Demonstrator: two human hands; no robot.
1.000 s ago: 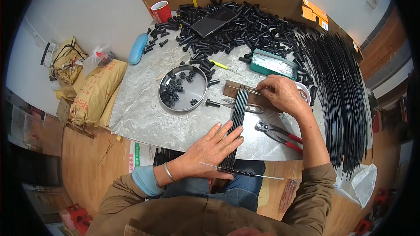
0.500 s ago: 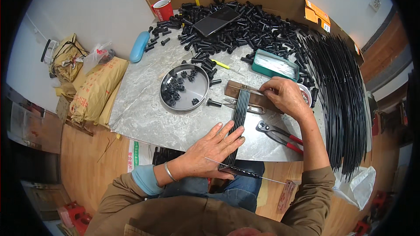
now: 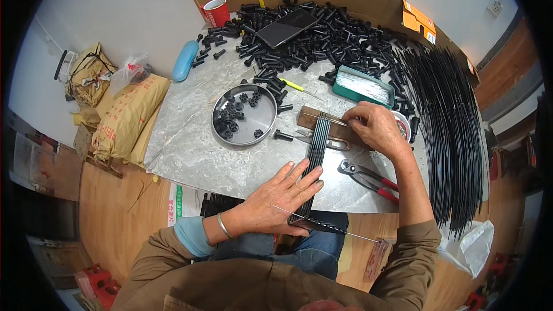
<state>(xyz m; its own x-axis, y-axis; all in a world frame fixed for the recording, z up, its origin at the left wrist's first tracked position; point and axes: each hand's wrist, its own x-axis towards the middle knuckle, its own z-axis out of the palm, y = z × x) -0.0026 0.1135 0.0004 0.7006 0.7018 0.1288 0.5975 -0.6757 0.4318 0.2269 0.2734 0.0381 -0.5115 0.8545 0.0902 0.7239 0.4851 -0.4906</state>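
Note:
A flat row of thin black rods (image 3: 318, 144) runs from a brown wooden block (image 3: 309, 117) toward my lap. My left hand (image 3: 279, 198) lies across its lower part, fingers stretched out on the rods. By that palm a thin metal wire (image 3: 363, 237) crosses the rods' near end. My right hand (image 3: 374, 129) is closed in a pinch at the block, on a thin metal needle (image 3: 334, 120) that crosses the rods' far end; its fingertips partly hide the grip. Scissors (image 3: 337, 144) lie under the rods, and red-handled pincers (image 3: 368, 181) lie below my right hand.
A round metal tray (image 3: 272, 131) holds small black parts. Behind it lies a heap of black bolt-shaped pieces (image 3: 340, 37) with a phone (image 3: 288, 27) on top. A green box (image 3: 340, 93) of white sticks and long black rods (image 3: 449, 138) are at the right.

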